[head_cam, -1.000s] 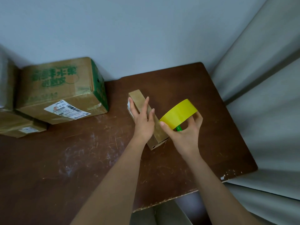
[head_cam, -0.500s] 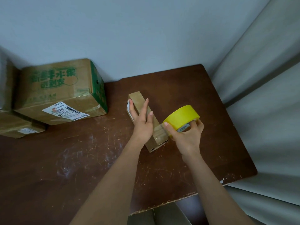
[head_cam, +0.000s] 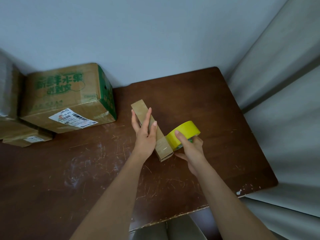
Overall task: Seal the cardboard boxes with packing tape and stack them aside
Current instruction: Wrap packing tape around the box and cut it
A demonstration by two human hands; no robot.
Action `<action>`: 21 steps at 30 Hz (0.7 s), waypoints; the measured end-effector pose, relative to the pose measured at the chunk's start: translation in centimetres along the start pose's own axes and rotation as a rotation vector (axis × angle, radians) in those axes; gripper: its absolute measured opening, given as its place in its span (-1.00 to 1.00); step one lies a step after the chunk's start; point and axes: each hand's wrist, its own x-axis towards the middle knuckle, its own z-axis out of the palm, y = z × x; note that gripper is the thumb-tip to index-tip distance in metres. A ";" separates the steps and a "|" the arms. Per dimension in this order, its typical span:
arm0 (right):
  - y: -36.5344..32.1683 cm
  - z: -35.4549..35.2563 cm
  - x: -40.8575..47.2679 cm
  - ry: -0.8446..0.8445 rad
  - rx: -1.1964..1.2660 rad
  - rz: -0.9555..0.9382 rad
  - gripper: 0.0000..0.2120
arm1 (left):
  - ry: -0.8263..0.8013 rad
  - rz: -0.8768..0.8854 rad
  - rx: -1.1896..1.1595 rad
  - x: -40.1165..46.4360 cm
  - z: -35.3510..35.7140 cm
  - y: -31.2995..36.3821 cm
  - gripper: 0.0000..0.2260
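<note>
Yellow packing tape is gripped in the right hand, the fingers curled over the roll's rim and the thumb tucked beneath it. The roll is pressed against the right side of a narrow cardboard box, just beside the box's near end, where a glossy clear strip is laid across the top. The box is stood on its long edge near the middle of a scratched brown table and is angled away toward the wall. It is steadied by the left hand, which is laid flat and open against the left face, fingers extended along the top edge rather than closed around it. A larger cardboard box with green print and a shipping label is set at the table's far left, well apart, with a flatter labelled box just beside it.
</note>
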 end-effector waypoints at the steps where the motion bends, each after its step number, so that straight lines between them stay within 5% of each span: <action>1: 0.0 0.1 -0.1 0.010 -0.007 -0.012 -0.55 | 0.009 0.001 0.002 -0.1 0.0 0.0 -0.58; 13: 1.0 0.6 -0.3 0.021 -0.071 -0.066 -0.45 | 0.347 -0.186 0.561 -0.4 4.2 3.4 -0.61; 21: 1.4 0.5 -0.4 0.016 -0.074 -0.073 -0.56 | 0.385 -0.320 0.561 -0.5 4.6 4.1 -0.39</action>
